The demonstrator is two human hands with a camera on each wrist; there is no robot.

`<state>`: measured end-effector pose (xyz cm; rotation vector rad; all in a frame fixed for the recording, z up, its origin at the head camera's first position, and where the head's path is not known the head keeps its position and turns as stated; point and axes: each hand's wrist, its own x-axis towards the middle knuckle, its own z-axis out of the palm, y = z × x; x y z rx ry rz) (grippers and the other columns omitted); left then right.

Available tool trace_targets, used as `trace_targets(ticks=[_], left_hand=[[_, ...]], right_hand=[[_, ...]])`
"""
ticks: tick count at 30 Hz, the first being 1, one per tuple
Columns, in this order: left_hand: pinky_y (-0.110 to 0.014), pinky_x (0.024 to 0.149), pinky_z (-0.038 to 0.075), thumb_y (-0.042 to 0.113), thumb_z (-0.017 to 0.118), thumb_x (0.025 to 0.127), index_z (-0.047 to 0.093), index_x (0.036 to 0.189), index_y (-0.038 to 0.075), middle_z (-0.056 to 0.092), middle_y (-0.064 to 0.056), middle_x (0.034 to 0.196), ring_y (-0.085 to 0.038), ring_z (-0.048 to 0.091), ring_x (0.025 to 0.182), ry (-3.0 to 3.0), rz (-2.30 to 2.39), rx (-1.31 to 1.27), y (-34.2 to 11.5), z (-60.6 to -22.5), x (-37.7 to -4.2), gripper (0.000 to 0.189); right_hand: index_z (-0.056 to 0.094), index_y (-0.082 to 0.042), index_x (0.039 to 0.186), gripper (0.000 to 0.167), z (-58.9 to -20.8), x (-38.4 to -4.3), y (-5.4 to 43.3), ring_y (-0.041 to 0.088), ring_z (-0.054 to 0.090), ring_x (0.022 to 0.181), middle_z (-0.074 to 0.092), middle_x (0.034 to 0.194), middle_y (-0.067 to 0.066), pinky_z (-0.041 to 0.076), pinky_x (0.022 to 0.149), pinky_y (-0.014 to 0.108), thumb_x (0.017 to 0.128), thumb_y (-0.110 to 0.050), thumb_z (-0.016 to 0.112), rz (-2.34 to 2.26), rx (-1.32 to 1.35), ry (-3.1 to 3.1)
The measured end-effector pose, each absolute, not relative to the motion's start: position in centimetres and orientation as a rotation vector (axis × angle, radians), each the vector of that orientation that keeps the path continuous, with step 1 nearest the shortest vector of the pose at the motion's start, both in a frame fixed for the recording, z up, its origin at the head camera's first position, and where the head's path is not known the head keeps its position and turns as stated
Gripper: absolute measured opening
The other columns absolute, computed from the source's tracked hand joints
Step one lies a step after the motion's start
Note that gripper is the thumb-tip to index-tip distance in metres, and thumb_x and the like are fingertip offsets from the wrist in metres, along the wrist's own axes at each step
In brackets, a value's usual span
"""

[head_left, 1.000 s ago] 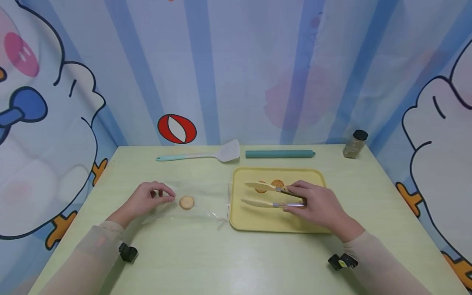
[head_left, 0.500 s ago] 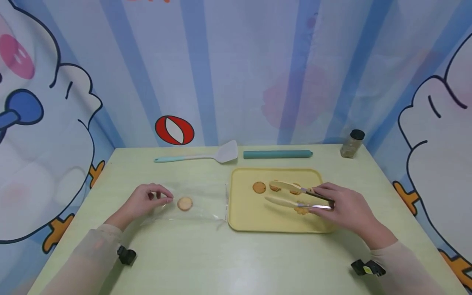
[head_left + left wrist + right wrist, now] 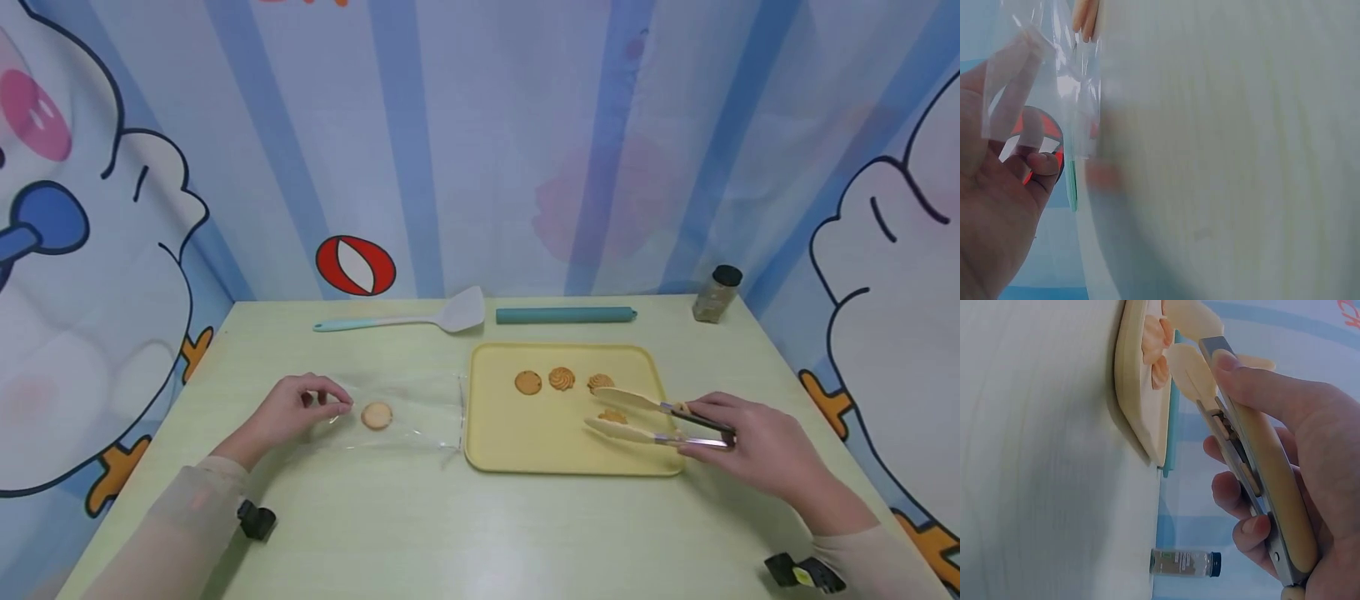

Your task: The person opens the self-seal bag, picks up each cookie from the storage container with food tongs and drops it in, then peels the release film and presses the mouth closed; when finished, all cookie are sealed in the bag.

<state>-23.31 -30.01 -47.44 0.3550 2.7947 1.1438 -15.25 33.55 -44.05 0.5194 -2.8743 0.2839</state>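
My left hand (image 3: 303,407) pinches the open-looking edge of a clear plastic bag (image 3: 420,400); in the left wrist view the film (image 3: 1069,81) covers part of the fingers. A round cookie (image 3: 377,416) lies in the bag. My right hand (image 3: 757,442) grips a pair of tongs (image 3: 1272,481) with cream tips, spread apart with nothing between them. Those tips hang over the right part of a yellow tray (image 3: 540,450). On it are a flat round cookie (image 3: 528,382), a swirled cookie (image 3: 562,378) and two more cookies, partly hidden by the tongs.
Along the back of the table lie a spatula (image 3: 459,311) with a mint handle and a teal stick (image 3: 566,315). A small black-capped jar (image 3: 717,293) stands in the back right corner. A printed blue curtain (image 3: 495,150) encloses the table.
My right hand has moved the spread tongs rightward across the tray, uncovering the two left cookies. My left hand keeps its hold on the bag.
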Motion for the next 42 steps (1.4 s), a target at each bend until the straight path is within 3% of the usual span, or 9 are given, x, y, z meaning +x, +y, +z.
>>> trace_targets(ticks=[21, 33, 42], left_hand=[[-0.029, 0.072, 0.043, 0.027, 0.081, 0.091, 0.08, 0.097, 0.027, 0.069, 0.002, 0.094, -0.021, 0.053, 0.09, 2.794, 1.147, 0.374, -29.9, -47.7, -23.4, 0.007], [-0.028, 0.071, 0.044, 0.026, 0.081, 0.091, 0.08, 0.099, 0.025, 0.068, 0.002, 0.095, -0.021, 0.053, 0.089, 2.792, 1.141, 0.391, -29.9, -47.9, -23.3, 0.008], [-0.028, 0.07, 0.043, 0.027, 0.081, 0.091, 0.08, 0.099, 0.024, 0.068, 0.001, 0.095, -0.022, 0.052, 0.089, 2.785, 1.151, 0.383, -29.9, -47.9, -23.3, 0.008]], right_hand=[[0.077, -0.016, 0.123, 0.064, -44.0, -15.7, 36.1, -0.007, 0.047, 0.061, 0.074, 0.119, 0.004, 0.038, 0.054, 0.023, 0.078, -0.061, 0.083, 0.288, 0.55, -2.94], [0.078, -0.016, 0.121, 0.06, -44.4, -16.1, 36.5, 0.007, 0.064, 0.077, 0.075, 0.117, 0.004, 0.043, 0.058, 0.025, 0.079, -0.059, 0.083, 0.27, 0.573, -2.921], [0.079, -0.017, 0.12, 0.057, -44.5, -16.5, 35.9, 0.002, 0.059, 0.074, 0.075, 0.116, 0.003, 0.041, 0.059, 0.024, 0.077, -0.054, 0.087, 0.33, 0.61, -2.861]])
